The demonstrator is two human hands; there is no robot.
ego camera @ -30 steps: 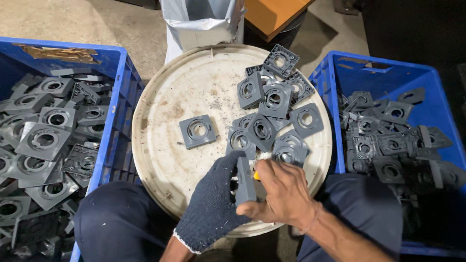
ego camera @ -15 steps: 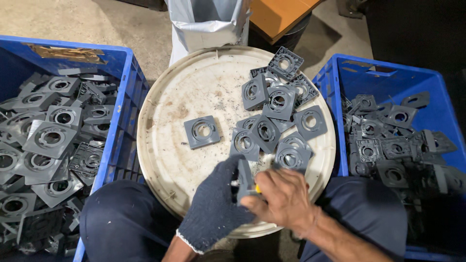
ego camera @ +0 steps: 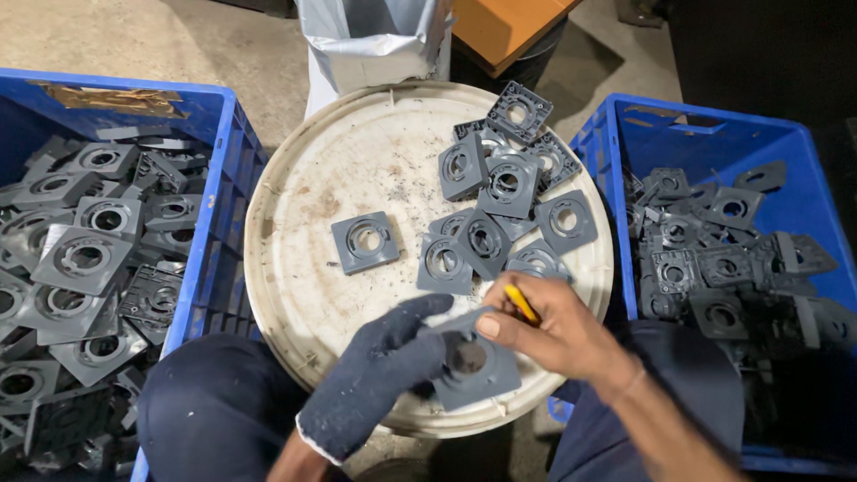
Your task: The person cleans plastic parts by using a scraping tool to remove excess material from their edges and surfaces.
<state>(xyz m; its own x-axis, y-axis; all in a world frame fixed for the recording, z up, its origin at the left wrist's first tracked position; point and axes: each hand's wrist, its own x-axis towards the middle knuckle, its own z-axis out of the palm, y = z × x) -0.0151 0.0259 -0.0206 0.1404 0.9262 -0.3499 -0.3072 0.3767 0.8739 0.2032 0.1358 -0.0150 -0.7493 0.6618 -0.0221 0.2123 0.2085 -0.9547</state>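
Floor [ego camera: 223, 40]: bare concrete, grey-beige, dusty and mottled, visible across the top of the frame and in a strip between the containers. Upper centre: a silvery-white plastic sack [ego camera: 370, 36], open-topped and creased, standing on the floor. Just right of it, an orange-brown board or box corner [ego camera: 504, 22] overhangs a dark base. Upper right corner falls into deep shadow; details there cannot be made out. Light comes from above, fairly even, brightest in the middle of the frame, dimmer toward the right edge. No walls or windows in view.
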